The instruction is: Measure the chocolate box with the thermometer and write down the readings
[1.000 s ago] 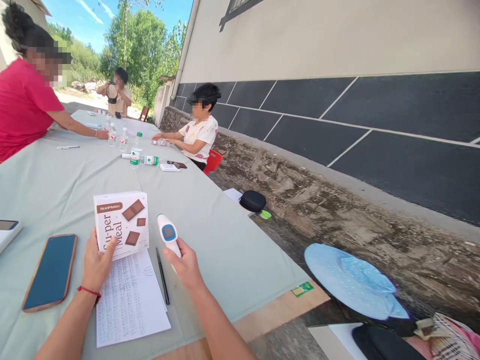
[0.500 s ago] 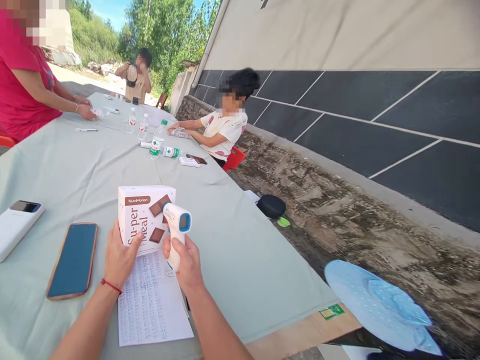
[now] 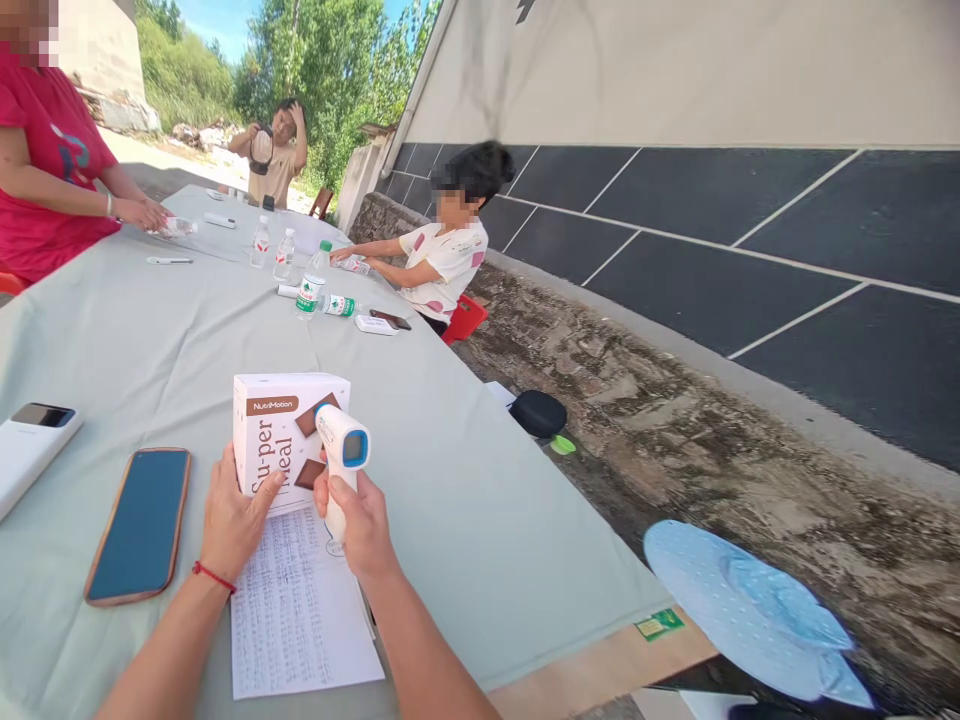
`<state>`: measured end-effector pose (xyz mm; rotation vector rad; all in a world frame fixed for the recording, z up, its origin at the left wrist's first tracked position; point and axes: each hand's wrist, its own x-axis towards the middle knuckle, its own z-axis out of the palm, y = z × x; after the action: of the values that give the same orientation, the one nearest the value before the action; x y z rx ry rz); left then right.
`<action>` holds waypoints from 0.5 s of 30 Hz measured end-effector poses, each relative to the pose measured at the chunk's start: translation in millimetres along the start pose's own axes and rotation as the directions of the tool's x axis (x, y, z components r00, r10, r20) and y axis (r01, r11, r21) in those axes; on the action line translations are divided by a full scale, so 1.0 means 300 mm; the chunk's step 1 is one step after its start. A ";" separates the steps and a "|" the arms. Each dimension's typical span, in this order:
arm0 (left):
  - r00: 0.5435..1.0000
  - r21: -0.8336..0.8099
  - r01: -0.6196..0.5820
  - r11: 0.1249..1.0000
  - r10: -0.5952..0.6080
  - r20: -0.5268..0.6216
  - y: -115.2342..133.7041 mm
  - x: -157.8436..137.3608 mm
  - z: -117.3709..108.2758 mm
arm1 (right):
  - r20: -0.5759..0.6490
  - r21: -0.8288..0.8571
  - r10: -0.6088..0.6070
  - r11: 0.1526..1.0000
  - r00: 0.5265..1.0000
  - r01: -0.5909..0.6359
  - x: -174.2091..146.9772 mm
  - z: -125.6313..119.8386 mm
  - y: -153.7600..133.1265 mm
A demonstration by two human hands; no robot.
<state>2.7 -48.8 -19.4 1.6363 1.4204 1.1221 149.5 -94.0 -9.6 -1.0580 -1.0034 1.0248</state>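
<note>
Measurement step, I reckon; right hand (image 3: 364, 530) wrapped round a white-and-blue plastic thermometer gun (image 3: 343, 440), left hand (image 3: 237, 512) gripping a white-and-brown rectangular cardboard box (image 3: 276, 425), near left; next move probably calls for steady aim

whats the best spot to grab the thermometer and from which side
Probably the thermometer is best held by its handle, from the near right, as the right hand does: the handle is slim, hangs below the thicker barrel, and leaves the screen, facing the wearer, uncovered.
</note>
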 end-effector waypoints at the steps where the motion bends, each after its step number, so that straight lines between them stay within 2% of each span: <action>1: 1.000 -0.001 -0.007 1.000 0.007 -0.001 -0.001 0.000 0.000 | -0.004 -0.007 0.001 1.000 1.000 -0.001 0.001 0.000 -0.003; 6: 1.000 0.005 -0.024 1.000 0.024 -0.017 -0.003 0.002 0.001 | -0.025 -0.010 0.036 0.999 0.999 -0.036 -0.001 0.000 -0.008; 15: 0.999 -0.019 -0.042 0.999 0.042 0.000 -0.010 0.006 0.002 | -0.054 -0.081 0.019 0.996 0.998 -0.024 -0.005 -0.001 0.000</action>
<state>2.2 -46.4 -22.1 1.6606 1.3770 1.1557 149.3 -95.5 -10.0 -1.1599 -0.9997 0.9747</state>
